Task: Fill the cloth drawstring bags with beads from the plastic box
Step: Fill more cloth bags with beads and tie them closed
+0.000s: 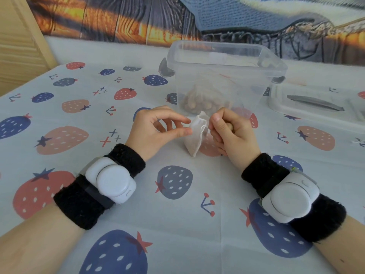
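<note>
The box (pixel 225 76) walls blurred the beads (pixel 199 103) inside. The right hand (pixel 231 131) covered part of the bag (pixel 195 135) mouth. The lid (pixel 316 105) ran off the right edge.

Left hand (pixel 156 126) pinches with thumb and forefinger; right hand (pixel 230 131) curled in a fist

Bag (pixel 194 135): on the desk (pixel 177 224), centre, between the hands.
Left hand (pixel 156 127): at the bag's 9 o'clock.
Right hand (pixel 230 131): at its 3 o'clock.
Box (pixel 223 76): at the bag's 12 o'clock, behind it.
Beads (pixel 197 101): in the box.
Lid (pixel 316 103): at the box's 3 o'clock.
</note>
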